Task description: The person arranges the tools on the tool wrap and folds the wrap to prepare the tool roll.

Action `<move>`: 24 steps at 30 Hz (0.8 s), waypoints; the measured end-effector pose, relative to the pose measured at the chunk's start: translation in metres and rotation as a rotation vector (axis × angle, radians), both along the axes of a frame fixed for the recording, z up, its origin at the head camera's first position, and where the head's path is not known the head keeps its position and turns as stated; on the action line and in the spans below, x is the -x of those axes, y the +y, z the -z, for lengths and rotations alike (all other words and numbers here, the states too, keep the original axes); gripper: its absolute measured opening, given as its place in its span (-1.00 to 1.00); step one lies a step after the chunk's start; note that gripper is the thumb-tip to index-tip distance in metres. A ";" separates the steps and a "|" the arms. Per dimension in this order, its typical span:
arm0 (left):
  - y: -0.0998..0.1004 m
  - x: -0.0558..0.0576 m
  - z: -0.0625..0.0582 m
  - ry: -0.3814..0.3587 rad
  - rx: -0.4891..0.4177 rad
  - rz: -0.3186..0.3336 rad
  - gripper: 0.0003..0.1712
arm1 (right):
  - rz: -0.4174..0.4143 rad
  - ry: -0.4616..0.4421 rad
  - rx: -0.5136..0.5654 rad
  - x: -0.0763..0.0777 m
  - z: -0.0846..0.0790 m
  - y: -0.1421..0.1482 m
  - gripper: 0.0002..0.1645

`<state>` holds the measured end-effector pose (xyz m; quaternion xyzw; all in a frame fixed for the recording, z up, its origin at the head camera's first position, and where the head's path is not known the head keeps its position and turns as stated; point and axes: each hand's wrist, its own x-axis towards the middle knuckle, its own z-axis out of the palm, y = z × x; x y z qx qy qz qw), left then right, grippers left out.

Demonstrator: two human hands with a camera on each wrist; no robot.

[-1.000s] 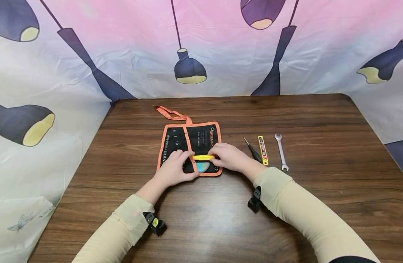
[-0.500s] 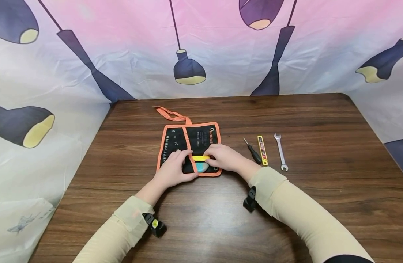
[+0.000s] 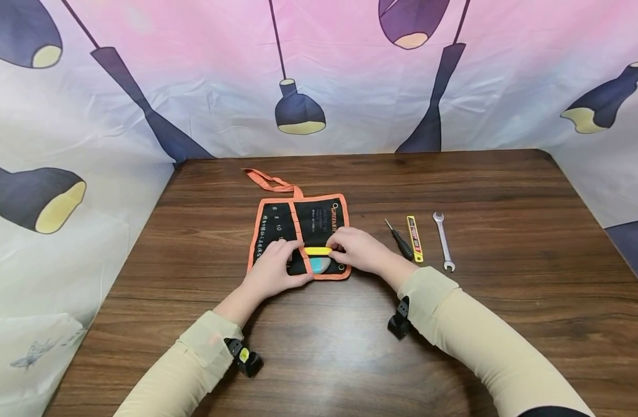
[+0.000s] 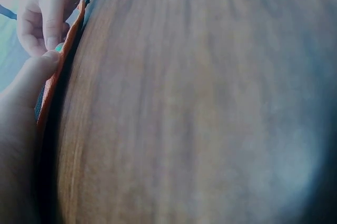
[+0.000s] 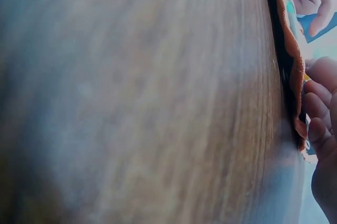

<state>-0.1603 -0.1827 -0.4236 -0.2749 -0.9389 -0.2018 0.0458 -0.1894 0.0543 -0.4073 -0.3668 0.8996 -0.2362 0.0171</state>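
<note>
A black tool pouch with orange trim lies on the table. My left hand holds its near part, the thumb at the near orange edge and the fingers at the orange pocket band. From that pocket sticks out a slim yellow tool, whose kind I cannot tell; its left end is hidden inside. My right hand pinches its right end between thumb and fingers. Beside it, a teal and grey rounded handle also shows out of the pocket. Both wrist views show the hands at the pouch's orange rim.
Right of the pouch lie a small black screwdriver, a flat yellow printed case and a silver double-ended wrench. An orange strap trails from the pouch's far edge. A printed cloth backdrop hangs behind the wooden table.
My right hand has moved slightly left with the yellow tool, so less of it sticks out of the pocket than a second ago. The left hand has stayed in place.
</note>
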 end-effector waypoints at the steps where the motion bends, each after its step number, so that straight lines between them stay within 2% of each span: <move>1: 0.000 0.000 0.000 0.004 0.004 0.002 -0.26 | 0.002 0.001 -0.002 0.000 0.000 0.000 -0.85; 6: 0.000 -0.002 -0.001 0.057 0.046 0.008 -0.30 | 0.020 -0.007 -0.013 -0.001 0.000 -0.001 -0.86; 12: 0.000 -0.006 -0.002 0.122 0.121 -0.041 -0.25 | 0.028 -0.016 -0.015 0.000 0.001 -0.001 -0.86; 24: -0.004 -0.005 0.003 0.087 0.024 -0.008 -0.26 | 0.014 0.028 -0.024 0.000 0.004 -0.005 -0.86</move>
